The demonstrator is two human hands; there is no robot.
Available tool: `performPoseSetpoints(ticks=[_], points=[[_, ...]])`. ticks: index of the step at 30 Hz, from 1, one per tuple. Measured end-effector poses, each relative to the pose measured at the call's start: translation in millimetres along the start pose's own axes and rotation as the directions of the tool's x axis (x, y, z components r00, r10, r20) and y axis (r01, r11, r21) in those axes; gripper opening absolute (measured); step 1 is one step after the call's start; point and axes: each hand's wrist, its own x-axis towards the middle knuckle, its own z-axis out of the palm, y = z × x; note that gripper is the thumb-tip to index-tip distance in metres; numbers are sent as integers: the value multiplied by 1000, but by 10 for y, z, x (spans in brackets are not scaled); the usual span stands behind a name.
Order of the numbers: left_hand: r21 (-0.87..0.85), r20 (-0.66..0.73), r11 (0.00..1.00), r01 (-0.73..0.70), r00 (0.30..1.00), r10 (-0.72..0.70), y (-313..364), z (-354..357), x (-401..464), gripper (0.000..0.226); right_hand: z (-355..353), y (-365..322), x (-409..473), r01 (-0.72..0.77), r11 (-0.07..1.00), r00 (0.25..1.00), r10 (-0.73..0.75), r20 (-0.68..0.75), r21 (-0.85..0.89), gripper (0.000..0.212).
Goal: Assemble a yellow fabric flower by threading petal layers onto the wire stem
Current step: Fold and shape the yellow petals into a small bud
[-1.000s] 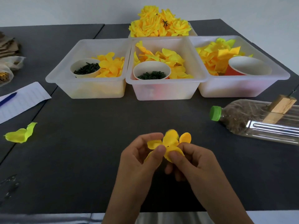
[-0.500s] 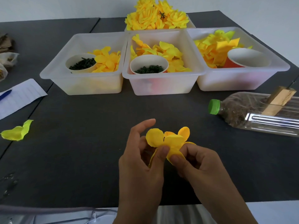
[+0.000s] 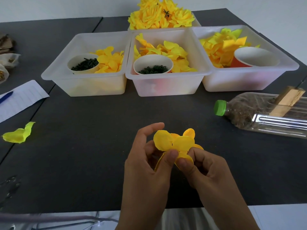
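together, both hands' fingers [image 3: 172,155] round upward-facing petal layer [image 3: 174,143]

Bare table [image 3: 103,133] ahead; bins [image 3: 167,83] beyond; bottle [image 3: 265,113] blocks right.

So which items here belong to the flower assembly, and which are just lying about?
Job:
petal layer, pinched by left hand and right hand
three petal bins
cups of green parts
finished flowers

Lying about:
bottle
wood block
paper
pen
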Motion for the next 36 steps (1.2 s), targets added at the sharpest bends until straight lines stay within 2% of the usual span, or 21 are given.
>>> performPoseSetpoints(ticks=[9, 15, 21, 24, 26, 29, 30, 33, 36], points=[[-9, 0, 1000, 28, 1000, -28, 21, 0, 2, 40, -3, 10, -3, 14, 1000, 1000, -13, 6, -4, 40], [-36, 10, 997, 75, 997, -74, 34, -12, -4, 52, -27, 7, -12, 3, 1000, 1000, -3, 22, 21, 41], [-160, 31, 978, 131, 991, -128, 50, 4, -2, 40, -44, 4, -24, 29, 999, 1000, -29, 11, 33, 37], [-179, 66, 973, 149, 988, -139, 74, -14, 5, 38, -131, -33, -14, -2, 1000, 997, 2, 82, 6, 35], [-193, 95, 967, 165, 984, -148, 87, -37, 8, 39, -242, -79, 11, 1, 1000, 985, 4, 171, -29, 43], [-215, 150, 959, 184, 977, -153, 102, -55, 14, 40, -431, -129, 99, 70, 985, 973, -33, 228, -158, 73], [-216, 178, 958, 190, 972, -153, 105, -53, 14, 40, -469, -154, 137, 84, 980, 970, -40, 240, -179, 68], [-193, 291, 959, 209, 945, -148, 106, -39, 18, 40, -530, -249, 252, 109, 976, 939, -38, 342, -189, 24], [-137, 407, 968, 211, 903, -139, 104, -63, 56, 43, -588, -333, 358, 46, 972, 865, 78, 496, -232, 10]])
